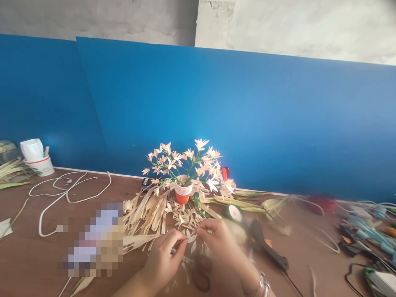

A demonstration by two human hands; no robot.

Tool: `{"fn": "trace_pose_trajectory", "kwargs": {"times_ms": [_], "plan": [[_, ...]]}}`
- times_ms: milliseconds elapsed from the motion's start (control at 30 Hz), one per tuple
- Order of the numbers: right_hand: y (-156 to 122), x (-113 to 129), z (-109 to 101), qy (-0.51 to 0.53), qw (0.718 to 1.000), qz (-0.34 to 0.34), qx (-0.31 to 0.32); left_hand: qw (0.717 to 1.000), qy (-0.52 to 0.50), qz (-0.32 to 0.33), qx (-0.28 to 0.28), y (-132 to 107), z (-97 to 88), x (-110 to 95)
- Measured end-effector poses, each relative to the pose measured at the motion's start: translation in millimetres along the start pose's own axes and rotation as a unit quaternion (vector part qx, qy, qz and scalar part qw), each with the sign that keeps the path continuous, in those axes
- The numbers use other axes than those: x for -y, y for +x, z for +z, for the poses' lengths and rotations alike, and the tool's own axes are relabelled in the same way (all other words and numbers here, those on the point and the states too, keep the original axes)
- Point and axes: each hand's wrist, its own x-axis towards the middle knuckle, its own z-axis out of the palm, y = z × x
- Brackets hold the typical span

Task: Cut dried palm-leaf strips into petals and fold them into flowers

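My left hand (168, 253) is closed in a pinch, thumb against forefinger, low in the middle of the view. Facing it, my right hand (216, 235) also pinches, with a bracelet (262, 284) on its wrist. Small pale husk petals (191, 236) show between the two sets of fingertips. Scissors (199, 272) lie below the hands, partly blurred. Just beyond stands an orange and white paper cup (183, 194) holding green stems with many pale husk flowers (170, 164). Loose petals (185, 216) are heaped at its base.
Dried husk strips (148, 212) spread left of the cup. A green tape roll (234, 213) and a black glue gun (267, 247) lie to the right. White cables (66, 192) and a paper cup (40, 166) are at left. A blue partition (235, 119) rises behind the table.
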Motion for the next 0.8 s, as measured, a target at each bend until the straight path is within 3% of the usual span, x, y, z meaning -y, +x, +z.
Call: {"fn": "trace_pose_trajectory", "kwargs": {"times_ms": [167,333,433,533,600,700,800], "plan": [[1,-5,1,0.014,1.000,0.010,-0.004,0.997,-0.045,-0.052,0.025,-1,0.0,2],[3,-5,3,0.030,0.999,0.022,-0.007,0.969,-0.173,-0.174,0.031,6,-3.1,-1],[1,-5,11,0.068,0.995,0.064,0.022,0.909,-0.314,-0.275,0.006,9,-3.1,-5],[-3,-10,26,0.105,0.987,0.096,0.079,0.805,-0.452,-0.384,0.021,10,-0.8,-9],[-5,-14,32,0.101,0.986,0.082,0.104,0.750,-0.513,-0.416,0.032,10,0.0,-11],[-5,-16,31,0.075,0.991,0.069,0.087,0.709,-0.550,-0.441,0.025,13,-1.6,-13],[-2,-16,25,0.062,0.998,0.012,-0.001,0.687,-0.550,-0.474,0.020,15,-2.9,-14]]}}
